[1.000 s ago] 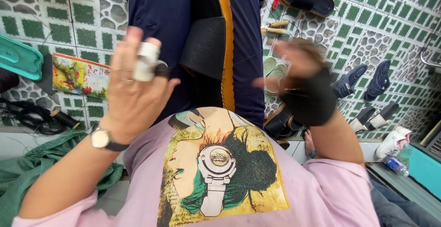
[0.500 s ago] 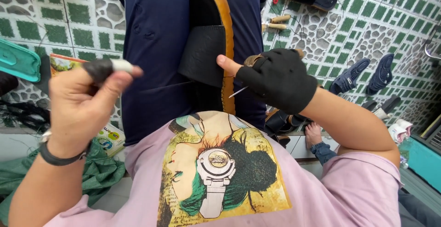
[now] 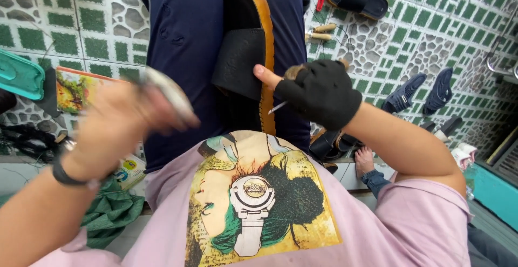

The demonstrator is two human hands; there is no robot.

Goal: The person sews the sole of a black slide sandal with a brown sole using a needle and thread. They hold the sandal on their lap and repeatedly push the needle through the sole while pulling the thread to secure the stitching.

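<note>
The sandal (image 3: 249,56) is lying lengthwise on the lap, toe pointing away; the gloved right hand (image 3: 318,91) is pinching a needle (image 3: 279,106) at its sole edge, while the blurred left hand (image 3: 127,116), farther off, is gripping a pale tool (image 3: 170,94).

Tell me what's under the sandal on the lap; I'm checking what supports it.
The sandal lies on dark blue trousers. Whatever lies directly beneath its sole is covered. The gloved right hand touches its edge.

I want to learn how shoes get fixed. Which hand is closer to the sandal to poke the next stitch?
The right hand, probably. In its black fingerless glove, it already rests on the tan-edged black leather sandal, thumb on the stitched rim, with a thin metal point beside it. The left hand is away from it, blurred, holding a pale spool-like object.
</note>
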